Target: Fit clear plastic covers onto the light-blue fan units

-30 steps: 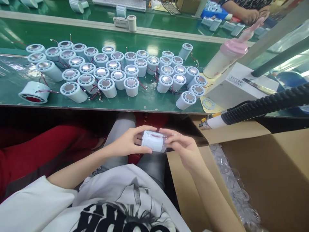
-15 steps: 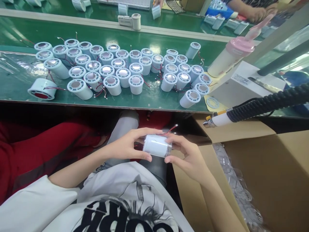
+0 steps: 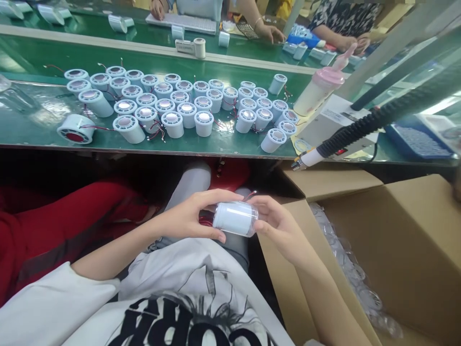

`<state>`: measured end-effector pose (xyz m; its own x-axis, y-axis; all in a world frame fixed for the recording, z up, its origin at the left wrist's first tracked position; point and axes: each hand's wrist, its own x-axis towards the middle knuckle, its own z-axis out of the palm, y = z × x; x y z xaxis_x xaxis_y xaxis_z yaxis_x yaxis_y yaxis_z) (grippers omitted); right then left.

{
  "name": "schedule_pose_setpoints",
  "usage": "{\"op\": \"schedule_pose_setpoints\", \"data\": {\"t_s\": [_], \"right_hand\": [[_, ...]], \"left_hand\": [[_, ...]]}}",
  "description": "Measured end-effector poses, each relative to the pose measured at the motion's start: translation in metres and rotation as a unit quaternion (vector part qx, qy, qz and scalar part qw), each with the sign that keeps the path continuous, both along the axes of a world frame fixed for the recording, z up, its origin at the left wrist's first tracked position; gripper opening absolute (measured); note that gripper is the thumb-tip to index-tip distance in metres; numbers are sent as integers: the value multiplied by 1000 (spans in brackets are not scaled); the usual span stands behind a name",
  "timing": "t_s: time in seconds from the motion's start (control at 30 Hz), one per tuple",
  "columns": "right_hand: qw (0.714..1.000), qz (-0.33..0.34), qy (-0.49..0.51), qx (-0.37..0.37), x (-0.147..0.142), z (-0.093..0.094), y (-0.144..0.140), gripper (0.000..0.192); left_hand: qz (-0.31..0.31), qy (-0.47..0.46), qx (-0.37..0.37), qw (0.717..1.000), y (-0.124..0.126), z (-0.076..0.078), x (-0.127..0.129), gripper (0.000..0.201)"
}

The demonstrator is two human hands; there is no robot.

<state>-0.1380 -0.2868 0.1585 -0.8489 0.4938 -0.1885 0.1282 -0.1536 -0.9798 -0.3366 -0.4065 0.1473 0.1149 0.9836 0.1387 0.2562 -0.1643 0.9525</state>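
Note:
Over my lap, a white plastic cylinder (image 3: 232,218) lies on its side, a clear plastic cover (image 3: 255,221) around it and reaching past its right end. My left hand (image 3: 198,211) grips the cylinder from the left, thumb below and fingers above. My right hand (image 3: 283,230) curls at the right end of the clear cover, its thumb and fingers against it. Behind the cylinder, thin red wires (image 3: 249,194) with a small light connector stick up. The fingers' far sides are hidden.
Rows of similar white cylinders (image 3: 173,125) with wires stand on the green bench (image 3: 223,146). A black hose with a metal nozzle (image 3: 298,165) overhangs its edge. At right, a cardboard box (image 3: 396,230) holds clear plastic covers (image 3: 345,259). Behind the bench, co-workers' hands (image 3: 270,33) show.
My right fingers have shifted from over the cylinder's top to the right end of the clear cover. My left hand keeps its grip. The camera view has shifted, showing more co-workers.

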Motion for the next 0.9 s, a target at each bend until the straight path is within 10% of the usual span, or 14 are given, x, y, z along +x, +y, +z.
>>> {"op": "schedule_pose_setpoints", "data": {"t_s": [0.4, 0.9], "right_hand": [[986, -70, -53, -142, -1, -4, -48, 45], [931, -68, -69, -352, -19, -7, -52, 64]], "left_hand": [[-86, 9, 63, 994, -19, -1, -11, 74], [-184, -39, 48, 981, 13, -11, -34, 75]]}}
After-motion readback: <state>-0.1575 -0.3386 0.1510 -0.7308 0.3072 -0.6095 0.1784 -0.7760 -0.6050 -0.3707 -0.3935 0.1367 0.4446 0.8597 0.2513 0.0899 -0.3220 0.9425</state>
